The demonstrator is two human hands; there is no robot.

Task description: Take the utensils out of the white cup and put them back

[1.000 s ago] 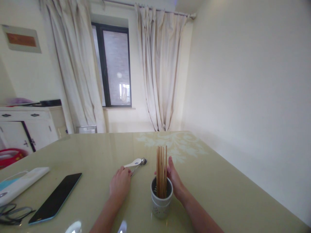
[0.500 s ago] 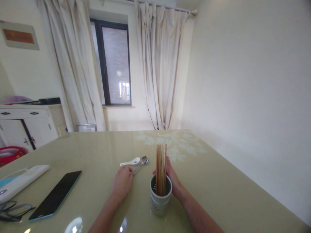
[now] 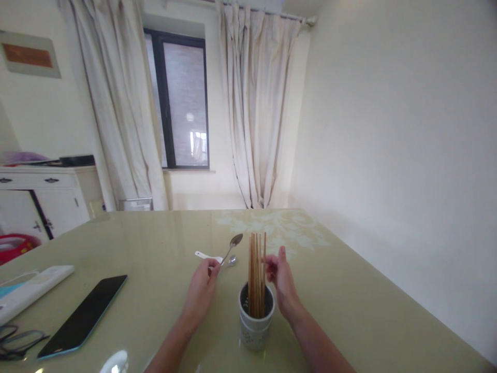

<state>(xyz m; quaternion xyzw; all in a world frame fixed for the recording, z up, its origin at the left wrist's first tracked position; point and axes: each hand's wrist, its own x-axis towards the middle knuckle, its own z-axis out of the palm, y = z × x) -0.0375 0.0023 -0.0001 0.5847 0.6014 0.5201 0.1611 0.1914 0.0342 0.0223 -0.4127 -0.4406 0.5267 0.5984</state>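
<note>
My left hand (image 3: pixel 201 290) pinches a metal spoon (image 3: pixel 235 240) by its handle, the bowl tilted up and away from me. Behind those fingers lies a white soup spoon (image 3: pixel 205 255), partly covered. A smaller metal spoon bowl (image 3: pixel 232 260) shows on the table just to the right; its handle is mostly hidden. In front of me a grey-white utensil holder (image 3: pixel 256 331) stands upright with several wooden chopsticks (image 3: pixel 256 274) in it. My right hand (image 3: pixel 282 280) is just right of the chopsticks, thumb raised and fingers loosely bent, apparently holding nothing. Some of its fingertips are behind the chopsticks.
On the left of the glossy table (image 3: pixel 163 238) lie a dark tablet-like device (image 3: pixel 83 317), a white power strip (image 3: pixel 34 290) and eyeglasses (image 3: pixel 21 342). A wall (image 3: pixel 404 129) runs along the right side. Curtains and a window are beyond the far edge.
My left hand has lifted the metal spoon off the table, its bowl now higher and farther forward. My right hand has shifted slightly right, with its thumb raised.
</note>
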